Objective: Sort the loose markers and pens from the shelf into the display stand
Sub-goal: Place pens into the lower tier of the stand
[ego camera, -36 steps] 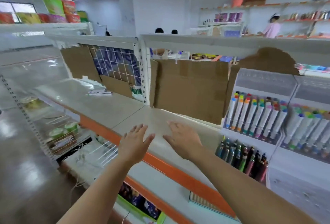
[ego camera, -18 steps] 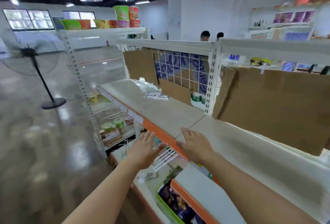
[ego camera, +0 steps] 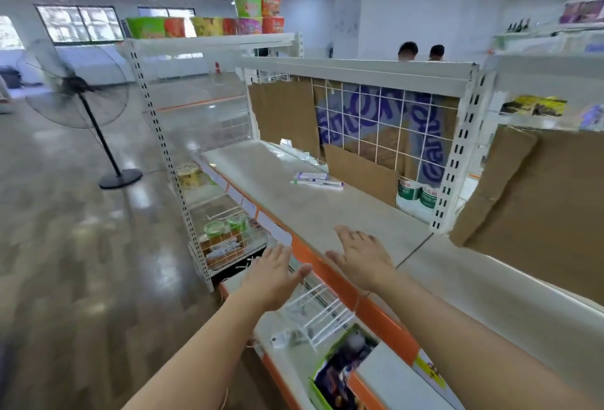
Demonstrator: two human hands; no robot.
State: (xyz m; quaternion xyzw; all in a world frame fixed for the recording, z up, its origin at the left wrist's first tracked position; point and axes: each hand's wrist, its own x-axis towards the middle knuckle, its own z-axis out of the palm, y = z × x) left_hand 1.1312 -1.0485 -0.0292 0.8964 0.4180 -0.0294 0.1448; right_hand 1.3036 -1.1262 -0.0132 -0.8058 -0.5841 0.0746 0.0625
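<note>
White markers [ego camera: 316, 179] (loose) on shelf [ego camera: 294, 203]

1. I am seeing a small bunch of loose markers [ego camera: 316, 179] lying flat on the grey shelf [ego camera: 313, 207], near its back edge and just in front of the cardboard.
2. They are showing white barrels with purple bands; one has a green tip at its left end.
3. They are lying side by side, roughly parallel and touching.

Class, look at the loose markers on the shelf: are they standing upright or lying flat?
Lying flat. The markers rest lengthwise on the shelf beside the cardboard, untouched; both the left hand and right hand are open, nearer the camera.
</note>
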